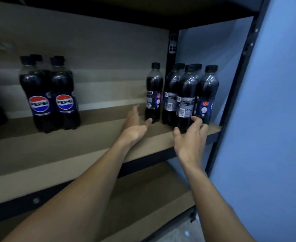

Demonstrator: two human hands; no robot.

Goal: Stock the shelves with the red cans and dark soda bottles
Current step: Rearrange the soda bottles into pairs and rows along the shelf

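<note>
The dark soda bottles (185, 102) stand on the shelf (91, 137), right of the middle. The right hand (190, 138) touches one, grip spread. The left hand (135, 124) is spread too. Next, I think, it must push them into neat rows.

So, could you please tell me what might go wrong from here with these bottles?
1. The right hand reaches at the base of the front bottle, which stands near the front edge of the shelf; a clumsy nudge might tip it off.
2. That bottle's neighbours stand tightly packed, so one knock could topple several.
3. The open left hand lies right beside the lone bottle and might catch it.
</note>
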